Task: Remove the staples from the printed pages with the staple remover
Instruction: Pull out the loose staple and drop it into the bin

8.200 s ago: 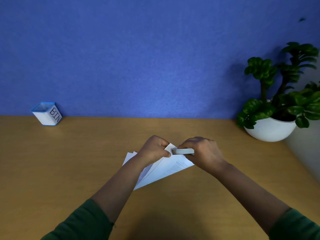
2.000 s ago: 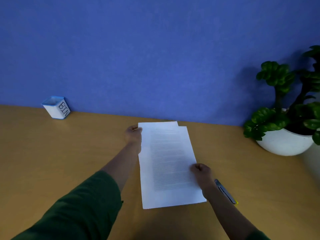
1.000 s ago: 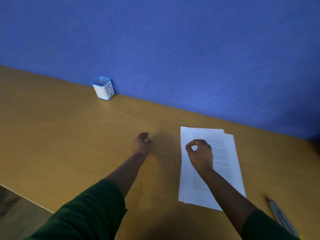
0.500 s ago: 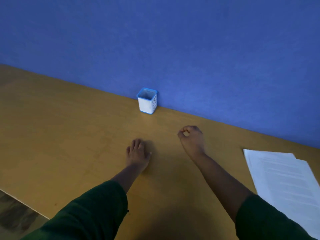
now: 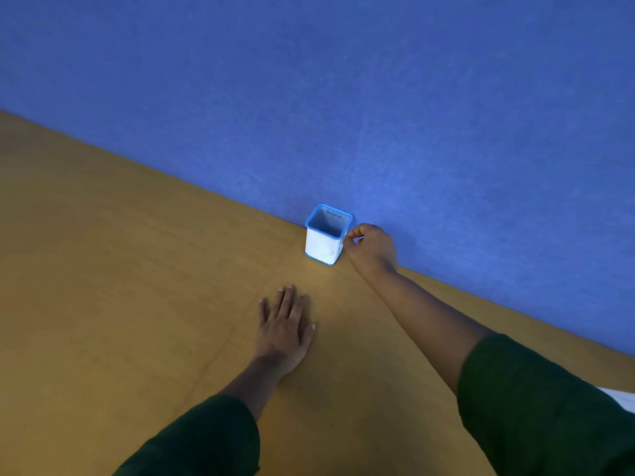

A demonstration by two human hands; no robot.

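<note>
The blue wall (image 5: 343, 97) takes up the whole upper part of my view, from 9 o'clock round to 3 o'clock, and meets the wooden desk (image 5: 103, 304) along a line that slants down toward 4 o'clock. The desk fills the lower part, from 8 o'clock across to 5 o'clock.

My two green sleeves come in from the bottom edge, the left sleeve (image 5: 199, 441) at 6 o'clock and the right sleeve (image 5: 543, 407) at 4 o'clock. At the far right edge, just past the right sleeve at 4 o'clock, a small white corner of the printed pages (image 5: 622, 398) shows on the desk; the rest is out of view, and I cannot see the staple remover at all.

My left hand (image 5: 285, 324) lies palm down on the desk just below the middle of the view, fingers straight and slightly spread, pointing toward 12 o'clock, holding nothing.

My right hand (image 5: 371, 249) reaches out a little above the middle, close to the wall. Its thumb and forefinger are drawn together in a pinch right at the near rim of the bin, the other fingers curled. Whether anything sits in that pinch is too small to tell.

The bin (image 5: 326, 235), a little white cup with a blue rim and base, stands upright against the wall, at 9 o'clock from my right hand and at 12 o'clock from my left.
</note>
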